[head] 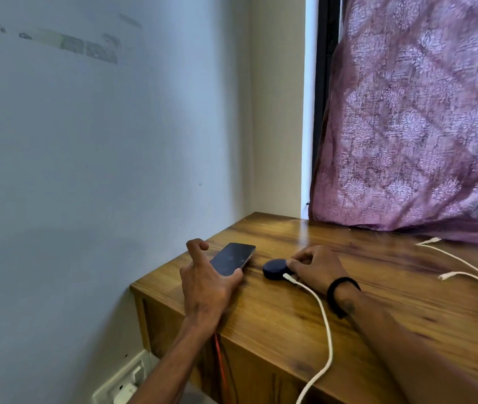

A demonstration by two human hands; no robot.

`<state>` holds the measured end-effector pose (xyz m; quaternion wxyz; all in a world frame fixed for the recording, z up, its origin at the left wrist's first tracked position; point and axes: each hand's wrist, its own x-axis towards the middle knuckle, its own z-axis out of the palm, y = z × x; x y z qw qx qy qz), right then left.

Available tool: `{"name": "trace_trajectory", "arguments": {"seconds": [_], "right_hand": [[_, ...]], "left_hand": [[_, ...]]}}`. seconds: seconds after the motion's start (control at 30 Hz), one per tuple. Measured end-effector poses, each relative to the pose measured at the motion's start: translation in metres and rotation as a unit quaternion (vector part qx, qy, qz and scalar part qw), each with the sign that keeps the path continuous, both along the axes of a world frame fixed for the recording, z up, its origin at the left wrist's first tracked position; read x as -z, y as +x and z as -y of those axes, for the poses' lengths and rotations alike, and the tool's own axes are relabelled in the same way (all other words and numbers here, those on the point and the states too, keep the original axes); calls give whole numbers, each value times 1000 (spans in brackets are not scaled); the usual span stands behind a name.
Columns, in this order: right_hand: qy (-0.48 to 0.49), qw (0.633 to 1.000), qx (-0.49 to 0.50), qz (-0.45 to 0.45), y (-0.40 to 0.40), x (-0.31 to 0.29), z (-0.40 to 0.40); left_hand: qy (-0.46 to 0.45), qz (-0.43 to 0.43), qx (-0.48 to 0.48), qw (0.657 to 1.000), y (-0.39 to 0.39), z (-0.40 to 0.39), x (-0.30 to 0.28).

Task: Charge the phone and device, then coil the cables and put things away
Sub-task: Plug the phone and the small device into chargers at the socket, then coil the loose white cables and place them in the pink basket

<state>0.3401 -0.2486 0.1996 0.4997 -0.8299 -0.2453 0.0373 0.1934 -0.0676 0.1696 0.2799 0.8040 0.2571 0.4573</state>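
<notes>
Where walls meet, wooden cabinet (290, 316), purple curtain (421, 126)

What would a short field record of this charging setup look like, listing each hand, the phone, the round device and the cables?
left hand: holds the near end of the phone
phone: flat on the wooden cabinet, screen dark
right hand: on the round device
round device: dark, white cable at its near side
spare cables: two white loose ends, lying to the right
</notes>
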Motion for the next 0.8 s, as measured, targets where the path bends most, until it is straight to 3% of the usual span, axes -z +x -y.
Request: {"name": "trace_trajectory", "arguments": {"seconds": [0.23, 0.47, 0.63, 0.8], "right_hand": [[49, 996, -22, -67, -11, 2, -8], [59, 997, 1, -45, -17, 6, 1], [26, 999, 31, 15, -19, 9, 33], [-52, 986, 69, 141, -26, 7, 90]], "left_hand": [[16, -18, 0, 1000, -1, 2, -2], [0, -43, 0, 999, -4, 0, -3], [20, -78, 0, 997, -6, 1, -6], [2, -143, -30, 989, -4, -1, -8]]}}
